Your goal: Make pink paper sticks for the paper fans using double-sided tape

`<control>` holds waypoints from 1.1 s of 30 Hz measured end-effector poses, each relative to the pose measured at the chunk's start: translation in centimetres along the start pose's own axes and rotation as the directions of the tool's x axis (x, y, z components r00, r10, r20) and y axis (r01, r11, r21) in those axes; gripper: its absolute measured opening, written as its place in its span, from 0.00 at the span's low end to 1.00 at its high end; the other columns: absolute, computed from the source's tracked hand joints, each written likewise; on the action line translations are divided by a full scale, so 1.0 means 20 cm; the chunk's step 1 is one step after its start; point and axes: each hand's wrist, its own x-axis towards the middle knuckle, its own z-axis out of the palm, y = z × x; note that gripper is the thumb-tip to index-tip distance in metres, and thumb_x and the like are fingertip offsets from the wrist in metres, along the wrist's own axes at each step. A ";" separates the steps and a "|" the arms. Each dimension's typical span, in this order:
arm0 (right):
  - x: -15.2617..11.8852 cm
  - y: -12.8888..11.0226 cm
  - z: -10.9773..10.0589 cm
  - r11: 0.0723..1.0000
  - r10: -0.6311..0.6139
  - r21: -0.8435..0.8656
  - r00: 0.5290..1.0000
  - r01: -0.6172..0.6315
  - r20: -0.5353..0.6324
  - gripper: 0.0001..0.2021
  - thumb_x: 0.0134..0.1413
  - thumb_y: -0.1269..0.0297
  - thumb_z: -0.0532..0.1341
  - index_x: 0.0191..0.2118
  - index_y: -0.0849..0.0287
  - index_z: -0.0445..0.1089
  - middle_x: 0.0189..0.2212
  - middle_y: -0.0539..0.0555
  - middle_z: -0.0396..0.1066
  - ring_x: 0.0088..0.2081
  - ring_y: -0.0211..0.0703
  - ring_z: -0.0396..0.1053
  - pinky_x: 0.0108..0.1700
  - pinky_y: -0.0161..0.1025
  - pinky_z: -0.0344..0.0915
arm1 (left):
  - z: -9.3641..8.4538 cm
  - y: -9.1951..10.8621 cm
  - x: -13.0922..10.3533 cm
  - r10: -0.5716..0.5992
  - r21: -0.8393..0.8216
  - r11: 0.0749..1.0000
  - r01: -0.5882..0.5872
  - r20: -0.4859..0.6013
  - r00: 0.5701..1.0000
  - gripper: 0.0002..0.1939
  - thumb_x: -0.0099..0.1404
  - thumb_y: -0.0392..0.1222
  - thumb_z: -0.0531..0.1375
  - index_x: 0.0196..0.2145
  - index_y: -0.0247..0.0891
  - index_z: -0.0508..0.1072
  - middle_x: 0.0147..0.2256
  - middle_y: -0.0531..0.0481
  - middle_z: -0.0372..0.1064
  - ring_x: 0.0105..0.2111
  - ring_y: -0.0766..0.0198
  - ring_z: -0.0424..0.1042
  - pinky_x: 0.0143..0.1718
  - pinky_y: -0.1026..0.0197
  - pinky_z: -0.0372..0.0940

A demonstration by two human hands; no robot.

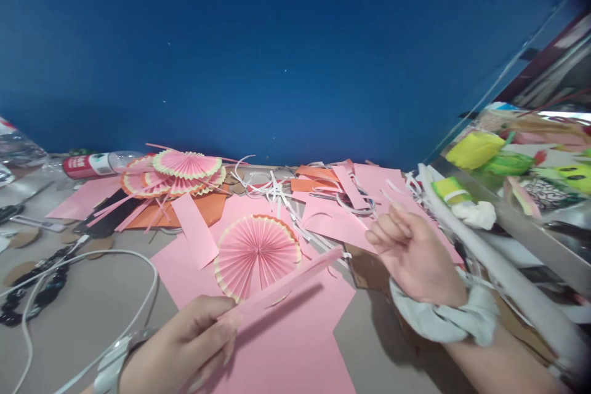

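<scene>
Centrally, one narrow pink paper strip (295, 279), held above a pink sheet (295, 351); long axis slanting near left to far right, near end pinched by left hand (184, 338). Right hand (413, 252) near the far tip: fingers curled, contents unclear. Grey desk (106, 308) left of the sheet; white rail (489, 271) along the right.

Deep-blue wall (286, 55), few pale specks, filling upper view; grey tabletop (101, 301) below, soft shadows.
</scene>
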 end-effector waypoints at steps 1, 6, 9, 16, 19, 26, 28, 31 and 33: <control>0.00 -0.01 -0.02 1.000 -0.005 0.009 1.000 0.005 -0.001 0.22 0.56 0.57 0.54 0.17 0.57 0.45 0.15 0.43 0.37 0.18 0.36 0.34 0.20 0.35 0.47 | 0.00 -0.01 0.00 0.000 -0.011 1.000 0.000 -0.014 1.000 0.24 0.62 0.62 0.49 0.24 0.38 0.63 0.14 0.58 0.53 0.15 0.72 0.56 0.21 0.68 0.55; -0.13 0.08 0.03 0.983 0.165 -0.133 0.916 -0.124 0.365 0.24 0.51 0.39 0.51 0.22 0.56 0.55 0.18 0.45 0.46 0.20 0.35 0.42 0.23 0.36 0.46 | 0.05 -0.01 0.05 0.070 0.037 0.997 -0.068 -0.041 0.997 0.26 0.65 0.60 0.45 0.21 0.38 0.60 0.13 0.57 0.52 0.15 0.70 0.58 0.22 0.66 0.60; -0.22 0.14 0.08 0.948 0.211 -0.296 0.926 -0.115 0.313 0.23 0.50 0.40 0.53 0.24 0.57 0.56 0.21 0.47 0.50 0.23 0.36 0.47 0.25 0.37 0.50 | 0.08 0.04 0.07 0.057 0.119 0.991 -0.063 0.052 0.997 0.25 0.67 0.56 0.45 0.21 0.36 0.62 0.14 0.55 0.57 0.15 0.70 0.61 0.24 0.66 0.60; -0.27 0.18 0.12 0.895 0.225 -0.446 0.886 -0.023 0.406 0.18 0.58 0.52 0.52 0.23 0.58 0.56 0.21 0.47 0.52 0.24 0.35 0.52 0.28 0.34 0.54 | 0.20 0.17 0.15 0.088 -0.129 0.990 -0.062 0.214 0.973 0.22 0.70 0.52 0.40 0.33 0.34 0.65 0.29 0.40 0.73 0.28 0.63 0.73 0.33 0.60 0.67; -0.28 0.20 0.14 0.906 0.160 -0.419 0.859 0.068 0.487 0.15 0.58 0.54 0.53 0.26 0.59 0.61 0.24 0.48 0.58 0.28 0.37 0.57 0.33 0.34 0.58 | 0.29 0.16 0.23 0.046 -0.164 0.986 -0.024 0.129 0.991 0.21 0.68 0.55 0.43 0.31 0.36 0.63 0.18 0.52 0.66 0.15 0.69 0.64 0.19 0.66 0.62; -0.32 0.24 0.10 0.823 0.032 -0.554 0.964 0.124 0.264 0.17 0.62 0.56 0.47 0.25 0.58 0.59 0.23 0.49 0.60 0.28 0.38 0.58 0.33 0.34 0.57 | 0.38 0.13 0.30 0.052 -0.190 0.980 -0.052 -0.004 0.999 0.19 0.67 0.54 0.47 0.28 0.36 0.62 0.16 0.55 0.64 0.14 0.71 0.64 0.19 0.67 0.63; -0.33 0.24 0.10 0.822 0.019 -0.543 0.945 0.172 0.328 0.16 0.63 0.59 0.46 0.26 0.57 0.59 0.24 0.49 0.62 0.29 0.38 0.61 0.36 0.34 0.58 | 0.39 0.13 0.30 0.063 -0.211 0.976 -0.060 0.005 0.998 0.19 0.68 0.53 0.47 0.29 0.36 0.63 0.18 0.53 0.66 0.17 0.68 0.67 0.22 0.65 0.65; -0.33 0.23 0.11 0.830 0.018 -0.499 0.883 0.248 0.469 0.17 0.64 0.61 0.45 0.26 0.57 0.60 0.22 0.49 0.63 0.27 0.37 0.62 0.35 0.34 0.59 | 0.39 0.14 0.30 0.082 -0.187 0.979 -0.083 -0.015 0.997 0.18 0.68 0.51 0.48 0.28 0.36 0.64 0.18 0.54 0.66 0.18 0.68 0.68 0.24 0.64 0.66; -0.32 0.22 0.11 0.811 -0.016 -0.492 0.853 0.316 0.521 0.16 0.64 0.62 0.45 0.27 0.57 0.61 0.23 0.49 0.63 0.28 0.36 0.62 0.34 0.34 0.59 | 0.38 0.13 0.29 0.094 -0.161 0.982 -0.097 -0.024 0.995 0.17 0.67 0.50 0.49 0.27 0.36 0.64 0.19 0.53 0.66 0.18 0.68 0.68 0.23 0.65 0.65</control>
